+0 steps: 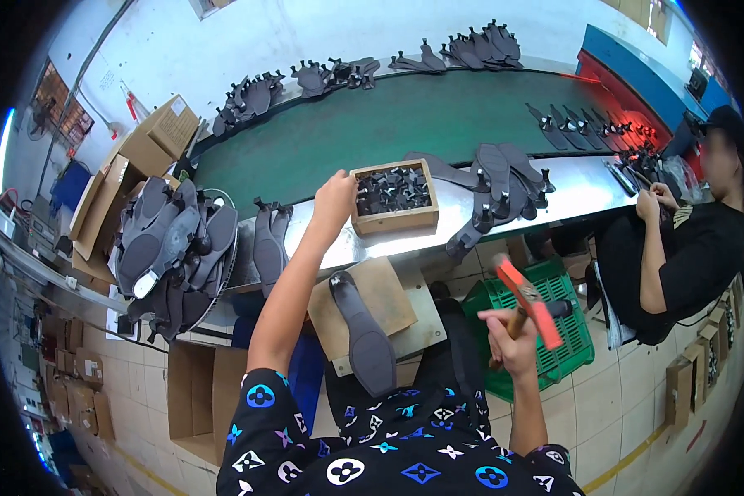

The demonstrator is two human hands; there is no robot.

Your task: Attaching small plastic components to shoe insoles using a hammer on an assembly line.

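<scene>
My left hand reaches forward to the left edge of a small wooden box filled with several small black pieces; whether the fingers hold one I cannot tell. My right hand is raised and grips the wooden handle of a hammer with an orange-red head. A dark grey shoe sole lies lengthwise on a tan board just in front of me, between my two arms.
A green conveyor belt carries groups of dark soles. A round stack of soles sits at my left, another pile right of the box. A green crate stands below. A seated person works at the right. Cardboard boxes stand at left.
</scene>
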